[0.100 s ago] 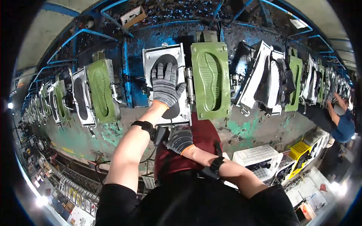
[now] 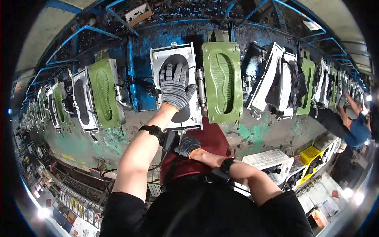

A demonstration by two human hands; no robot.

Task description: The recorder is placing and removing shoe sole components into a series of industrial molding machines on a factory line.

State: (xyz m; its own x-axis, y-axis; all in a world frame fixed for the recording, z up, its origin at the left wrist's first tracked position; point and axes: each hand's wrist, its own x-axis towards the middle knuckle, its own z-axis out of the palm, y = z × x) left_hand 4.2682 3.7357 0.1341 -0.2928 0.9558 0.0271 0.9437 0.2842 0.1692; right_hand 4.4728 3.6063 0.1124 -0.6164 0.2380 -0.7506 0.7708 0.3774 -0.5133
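My left hand [image 2: 175, 91], in a grey striped knit glove, lies flat with fingers stretched on a dark shoe-sole-shaped piece [image 2: 182, 114] set in a silver mould plate [image 2: 158, 59]. Just below the plate's near edge is my right hand [image 2: 188, 146], gloved alike, its fingers curled by a small metal knob [image 2: 181, 133]; whatever they hold is hidden. To the right of the plate stands a green mould half [image 2: 211, 83] with a ribbed sole-shaped hollow, joined by a metal hinge [image 2: 200, 85].
More open moulds, like the green one [image 2: 103, 91] at left, line the blue frame on both sides. Dark shoe uppers [image 2: 298, 85] sit at a mould on the right. Behind me at right are a white crate [image 2: 268, 159] and a yellow crate [image 2: 310, 156]. A person [image 2: 355, 128] works farther right.
My right hand has drawn slightly down from the plate's near edge, and the metal knob shows more. My left hand stays flat on the dark piece.
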